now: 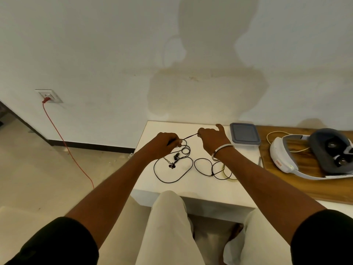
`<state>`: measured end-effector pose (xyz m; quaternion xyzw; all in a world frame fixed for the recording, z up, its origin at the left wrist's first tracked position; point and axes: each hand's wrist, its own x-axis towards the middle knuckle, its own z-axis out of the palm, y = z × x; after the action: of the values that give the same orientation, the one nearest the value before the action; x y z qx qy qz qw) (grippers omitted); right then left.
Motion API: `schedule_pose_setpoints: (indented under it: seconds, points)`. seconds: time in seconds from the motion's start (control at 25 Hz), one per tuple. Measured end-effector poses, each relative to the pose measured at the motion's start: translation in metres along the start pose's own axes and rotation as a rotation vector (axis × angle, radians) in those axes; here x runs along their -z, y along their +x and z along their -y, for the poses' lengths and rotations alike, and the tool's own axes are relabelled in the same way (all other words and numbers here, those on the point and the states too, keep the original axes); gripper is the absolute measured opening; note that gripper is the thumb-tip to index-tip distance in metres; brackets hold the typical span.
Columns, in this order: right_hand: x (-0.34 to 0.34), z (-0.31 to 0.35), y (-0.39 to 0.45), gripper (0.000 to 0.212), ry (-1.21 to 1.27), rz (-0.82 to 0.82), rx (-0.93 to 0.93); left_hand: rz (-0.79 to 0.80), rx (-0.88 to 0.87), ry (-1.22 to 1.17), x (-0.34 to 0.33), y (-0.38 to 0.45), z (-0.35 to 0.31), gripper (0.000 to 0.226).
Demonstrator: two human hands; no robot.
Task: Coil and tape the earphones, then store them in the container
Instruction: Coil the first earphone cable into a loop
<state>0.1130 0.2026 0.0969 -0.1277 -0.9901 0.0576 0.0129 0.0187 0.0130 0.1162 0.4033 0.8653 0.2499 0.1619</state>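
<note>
Black wired earphones (172, 165) lie in loose loops on the white table (191, 188), the two earbuds near the middle. My left hand (166, 142) grips one part of the cable above the table. My right hand (212, 139) pinches the cable a short way to the right, so a taut stretch runs between both hands. A grey-lidded square container (245, 133) stands shut at the table's back right. A yellowish ring, perhaps a tape roll (228, 174), lies partly under my right forearm.
A white and grey headset (313, 153) with a pale cable rests on a wooden board (305, 180) to the right. Small scissors or tweezers (260, 161) lie at the board's left edge. A red cord (65, 144) runs from a wall socket across the floor at left.
</note>
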Motion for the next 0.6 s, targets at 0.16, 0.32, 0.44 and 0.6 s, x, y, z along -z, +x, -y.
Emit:
schedule_pose_setpoints:
  seconds: [0.16,0.32,0.44,0.6]
  points:
    - [-0.004,-0.012,-0.007,0.035,-0.021,-0.026,-0.102,0.034,0.020,0.009,-0.003,0.000,0.011,0.031]
    - [-0.010,-0.016,-0.009,0.034,-0.067,-0.043,-0.168,0.036,0.021,0.043,-0.001,-0.003,0.009,0.033]
    - [-0.009,-0.024,-0.012,0.031,-0.067,-0.013,-0.257,0.040,0.053,0.006,0.004,-0.008,0.011,0.033]
    - [-0.013,-0.020,-0.011,0.035,0.020,0.121,-0.250,0.007,0.077,-0.071,0.001,-0.006,0.009,0.033]
